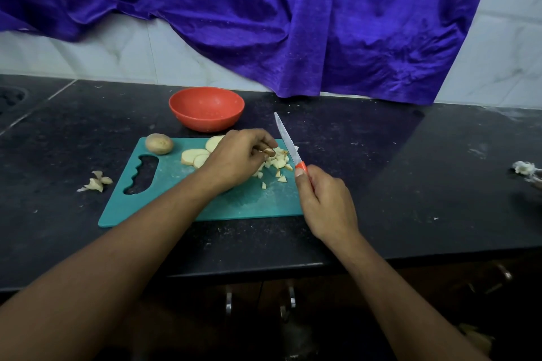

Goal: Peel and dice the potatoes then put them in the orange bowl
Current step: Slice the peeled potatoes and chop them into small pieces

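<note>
Potatoes lie in three states on a teal plastic cutting board [176, 202] on the black stone desk [381, 173]. A heap of small pale diced pieces [277, 163] sits near the board's right edge, a few pale round slices [193, 157] lie to its left, and one whole brown unpeeled potato [159, 143] rests at the far left corner. The round orange bowl [206, 108] stands just beyond the board and looks empty. The left hand [237, 160] is over the heap, curled fingers pinching one small piece. The right hand [325, 199] grips the orange handle of a narrow steel knife [289, 145], blade raised off the board. Dicing appears under way; next the slices likely need steadying and cutting, fingertips kept clear
</note>
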{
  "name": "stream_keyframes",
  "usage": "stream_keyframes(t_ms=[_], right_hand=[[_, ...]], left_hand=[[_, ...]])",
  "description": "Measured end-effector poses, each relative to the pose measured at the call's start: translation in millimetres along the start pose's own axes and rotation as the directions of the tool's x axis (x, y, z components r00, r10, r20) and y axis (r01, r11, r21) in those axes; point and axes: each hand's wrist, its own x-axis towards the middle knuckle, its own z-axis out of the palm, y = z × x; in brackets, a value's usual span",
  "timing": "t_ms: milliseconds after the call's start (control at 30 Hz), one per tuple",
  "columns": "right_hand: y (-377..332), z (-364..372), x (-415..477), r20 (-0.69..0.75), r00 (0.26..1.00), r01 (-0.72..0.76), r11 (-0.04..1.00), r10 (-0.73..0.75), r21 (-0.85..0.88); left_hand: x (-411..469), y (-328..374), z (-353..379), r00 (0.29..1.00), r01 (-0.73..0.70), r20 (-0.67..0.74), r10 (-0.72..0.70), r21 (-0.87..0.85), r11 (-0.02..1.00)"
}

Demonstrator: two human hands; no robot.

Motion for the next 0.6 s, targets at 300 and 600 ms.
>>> stream_keyframes(t_ms=[300, 600], right_hand=[[-1.9, -0.5, -0.2, -0.006, 1.000, 0.001, 1.000, -0.001, 0.004], [-1.4, -0.6, 0.0, -0.002, 1.000, -0.002, 1.000, 0.002, -0.004]], left_hand=[[-3.7, 2.0, -0.7, 1.000, -0.023, 0.018, 0.022, 0.053, 0.998], [-4.6, -6.5, 1.6, 0.998, -0.051, 0.033, 0.049, 0.071, 0.996]])
